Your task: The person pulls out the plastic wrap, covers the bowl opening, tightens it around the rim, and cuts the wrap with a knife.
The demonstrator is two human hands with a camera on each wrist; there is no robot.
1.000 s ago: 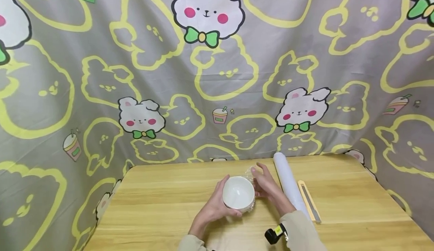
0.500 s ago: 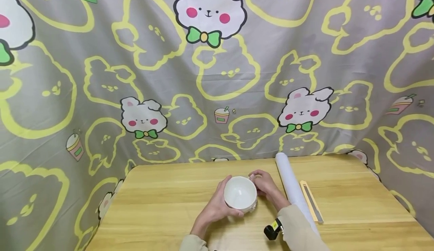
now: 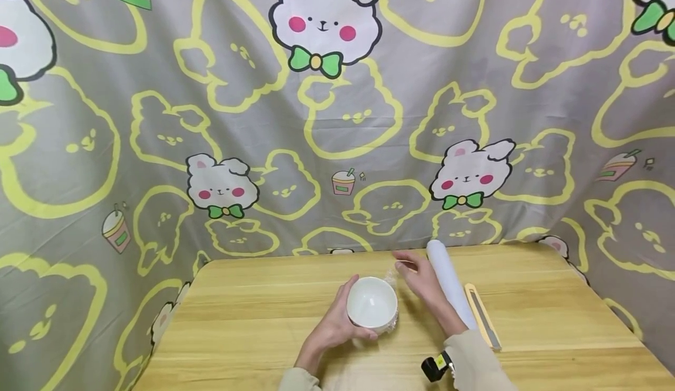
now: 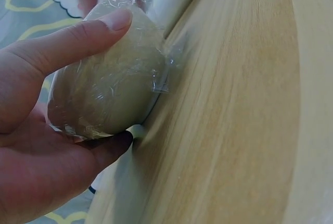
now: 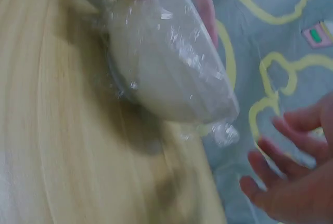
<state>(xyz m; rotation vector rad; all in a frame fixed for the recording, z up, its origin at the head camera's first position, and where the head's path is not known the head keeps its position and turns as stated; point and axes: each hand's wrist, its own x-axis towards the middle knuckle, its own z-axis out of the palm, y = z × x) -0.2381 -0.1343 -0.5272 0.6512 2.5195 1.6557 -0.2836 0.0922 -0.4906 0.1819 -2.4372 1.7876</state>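
Observation:
A white bowl (image 3: 372, 303) with its mouth facing up is held by my left hand (image 3: 334, 323), thumb on the near side and fingers around the left side. Clear plastic wrap (image 4: 119, 73) clings, wrinkled, to the bowl's outer wall in the left wrist view. A crumpled bit of the wrap (image 5: 225, 133) sticks out past the rim in the right wrist view. My right hand (image 3: 422, 279) is apart from the bowl on its right side, fingers loosely bent and nothing between them.
On the wooden table (image 3: 253, 320), a long pale roll (image 3: 448, 282) lies right of my right hand. Beside it is a yellow box cutter (image 3: 482, 316). A patterned curtain (image 3: 327, 203) hangs behind the table's far edge.
My right hand was at the crumpled wrap by the bowl's right rim half a second ago; it has come away to the right. My left hand keeps holding the bowl in about the same place.

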